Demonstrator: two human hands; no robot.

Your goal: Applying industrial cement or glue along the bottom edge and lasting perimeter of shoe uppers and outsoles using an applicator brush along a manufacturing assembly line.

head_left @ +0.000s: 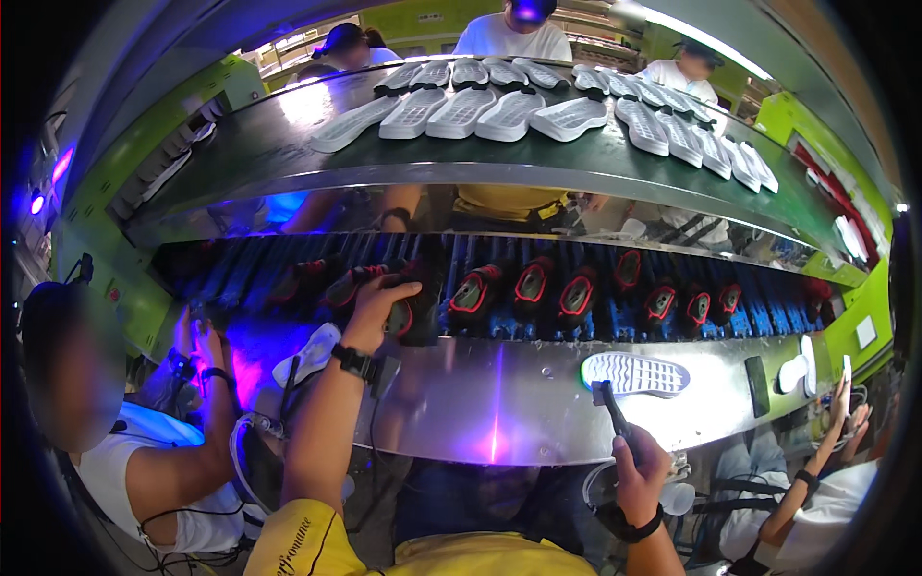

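Observation:
My left hand (pixel 379 302) reaches to the lower conveyor and grips a black shoe upper (pixel 420 312) with red trim. Part of that upper lies in shadow and behind my fingers. In my right hand (pixel 642 461) is a black-handled brush (pixel 612 411), its head pointing up and away from me. The brush head is right at the near left edge of a white shoe sole (pixel 645 374), which lies with its gridded face up on the metal ledge; I cannot tell whether they touch.
More black-and-red shoe uppers (pixel 533 280) stand along the blue-slatted conveyor (pixel 764 322). White soles (pixel 459 113) fill the green upper belt (pixel 279 154). A dark flat block (pixel 758 387) and another sole (pixel 307 353) lie on the metal ledge (pixel 451 403). Co-workers sit at both sides and across.

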